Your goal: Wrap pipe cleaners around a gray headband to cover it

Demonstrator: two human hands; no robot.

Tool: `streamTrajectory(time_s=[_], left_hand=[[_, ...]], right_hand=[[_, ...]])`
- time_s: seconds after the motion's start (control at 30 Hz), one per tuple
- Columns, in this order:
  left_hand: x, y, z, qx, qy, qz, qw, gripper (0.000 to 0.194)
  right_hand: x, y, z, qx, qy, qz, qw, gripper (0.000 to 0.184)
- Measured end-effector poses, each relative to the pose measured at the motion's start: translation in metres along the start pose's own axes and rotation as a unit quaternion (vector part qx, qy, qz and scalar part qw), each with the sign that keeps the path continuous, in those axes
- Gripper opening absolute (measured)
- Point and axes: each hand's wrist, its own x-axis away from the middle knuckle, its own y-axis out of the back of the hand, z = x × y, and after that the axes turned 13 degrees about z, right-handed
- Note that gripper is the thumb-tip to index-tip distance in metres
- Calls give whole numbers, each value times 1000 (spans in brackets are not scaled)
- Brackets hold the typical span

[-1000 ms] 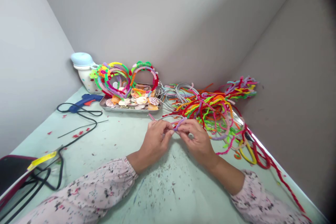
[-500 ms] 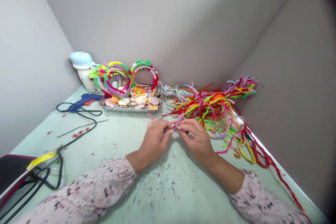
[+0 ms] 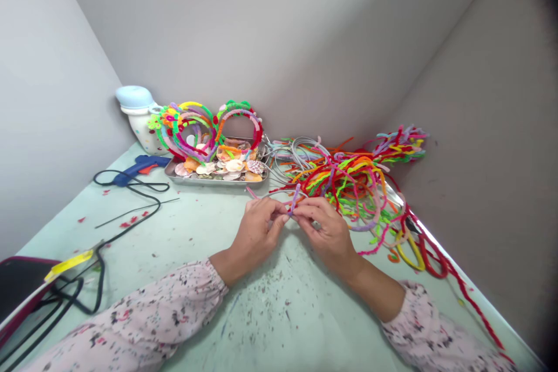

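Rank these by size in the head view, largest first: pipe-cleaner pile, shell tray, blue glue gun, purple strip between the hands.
Pipe-cleaner pile
Shell tray
Blue glue gun
Purple strip, visible part only

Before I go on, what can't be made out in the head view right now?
All in the head view:
- Purple pipe cleaner: lower end hidden where the left hand and right hand pinch.
- Grey hoop: ends hidden behind both hands.
- Shells: some hidden behind the headbands.
- Dark, red-edged object: cut off by the left edge.
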Motion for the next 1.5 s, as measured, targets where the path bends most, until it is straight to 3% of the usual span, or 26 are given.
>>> streamTrajectory(time_s=[1.5], left_hand=[[1,1,-1,-40,-32,-3,999,5]], right_hand=[[0,1,0,24,-4,47,999,16]])
